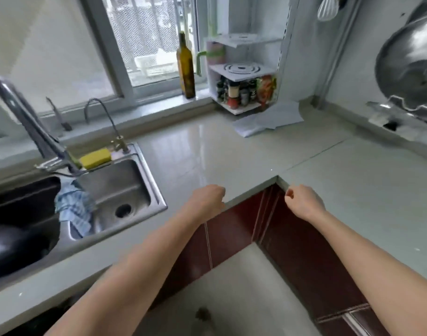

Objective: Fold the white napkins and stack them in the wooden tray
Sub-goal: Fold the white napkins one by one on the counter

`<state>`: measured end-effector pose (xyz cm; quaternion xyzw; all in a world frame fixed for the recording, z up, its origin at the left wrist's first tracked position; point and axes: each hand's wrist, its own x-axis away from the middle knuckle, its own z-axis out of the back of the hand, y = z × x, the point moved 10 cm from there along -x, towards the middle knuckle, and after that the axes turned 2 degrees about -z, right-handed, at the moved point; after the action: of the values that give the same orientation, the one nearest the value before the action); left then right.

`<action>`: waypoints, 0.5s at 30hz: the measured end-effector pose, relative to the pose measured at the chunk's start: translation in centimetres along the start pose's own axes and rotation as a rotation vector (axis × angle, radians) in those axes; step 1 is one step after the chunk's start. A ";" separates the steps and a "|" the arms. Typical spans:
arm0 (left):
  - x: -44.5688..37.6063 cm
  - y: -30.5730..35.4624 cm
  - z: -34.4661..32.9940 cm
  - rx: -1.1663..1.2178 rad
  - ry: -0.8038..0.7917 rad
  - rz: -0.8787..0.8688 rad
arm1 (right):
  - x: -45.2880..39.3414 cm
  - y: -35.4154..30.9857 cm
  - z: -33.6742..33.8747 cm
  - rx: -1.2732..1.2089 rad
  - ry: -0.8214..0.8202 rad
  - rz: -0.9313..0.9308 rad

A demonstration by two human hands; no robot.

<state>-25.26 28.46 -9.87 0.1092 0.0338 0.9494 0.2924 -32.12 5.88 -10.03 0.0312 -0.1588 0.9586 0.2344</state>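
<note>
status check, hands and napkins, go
Left hand and right hand curled, empty, at counter edge. White napkins unfolded by spice rack. No wooden tray in view.

Daylit kitchen view, soft overall, wide-angle bending at the edges.

Daylight is coming in through the window [144, 42] and overexposing its panes; the counter [207, 151] is showing a pale glare streak below it. The hanging wok [411, 61] is throwing bright highlights. The left sink basin [16, 229] is sitting in deep shadow. Edges are curving, and the faucet [25, 117] and forearms are looking smeared and soft.
</note>
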 end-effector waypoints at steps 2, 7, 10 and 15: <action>-5.4 -0.6 2.0 -0.019 0.000 -0.053 | -4.1 0.4 1.3 0.009 0.027 -0.053; -16.5 -1.9 5.6 -0.016 -0.012 -0.086 | -13.4 1.0 2.1 -0.009 0.050 -0.117; -22.4 -2.3 5.6 -0.016 -0.038 -0.068 | -19.7 1.3 1.5 0.001 0.032 -0.117; -32.3 -3.0 4.9 0.036 -0.046 0.013 | -31.7 1.4 0.2 0.049 -0.036 -0.021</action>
<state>3.51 12.74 -11.53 0.1367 0.0436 0.9477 0.2851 -4.58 -9.27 -14.46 0.0559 -0.1391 0.9590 0.2406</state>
